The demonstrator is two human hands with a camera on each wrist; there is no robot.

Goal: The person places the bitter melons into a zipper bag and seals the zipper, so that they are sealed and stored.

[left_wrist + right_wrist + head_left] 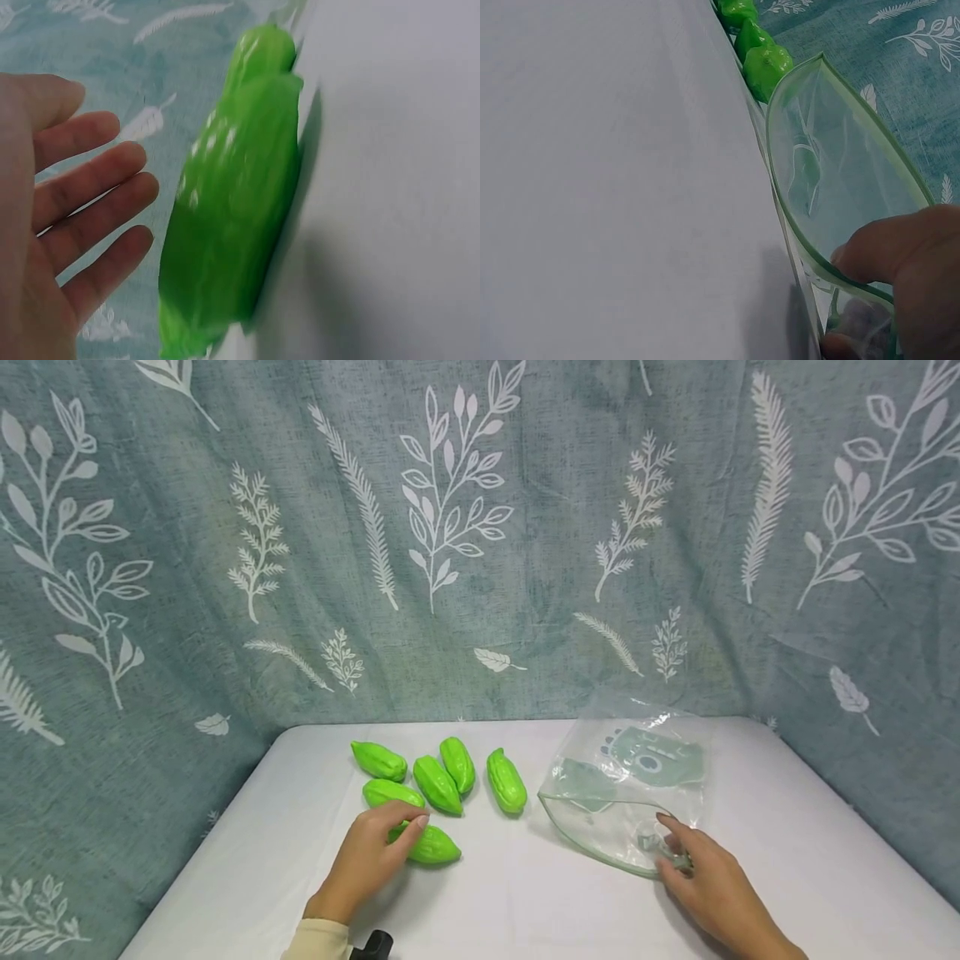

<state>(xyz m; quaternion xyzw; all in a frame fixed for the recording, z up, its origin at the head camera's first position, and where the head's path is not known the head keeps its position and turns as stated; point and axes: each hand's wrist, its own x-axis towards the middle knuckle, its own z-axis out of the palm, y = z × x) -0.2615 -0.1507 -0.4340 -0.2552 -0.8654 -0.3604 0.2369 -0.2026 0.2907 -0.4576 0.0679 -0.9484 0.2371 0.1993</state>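
Several bright green, ridged gourds, pointed at the ends, lie on the left half of the table. My left hand hovers at the nearest gourd, partly covering it. In the left wrist view the loosely bent fingers are spread and apart from the large gourd. My right hand grips the near rim of a clear zip bag with a green edge and a cartoon print. The right wrist view has the thumb over the rim, fingertips showing through the plastic. The bag's mouth gapes open.
Behind the left hand lie more gourds, one at the far left and one close to the bag. A white cloth covers the table. A blue-green curtain with white leaf prints hangs behind and along the sides.
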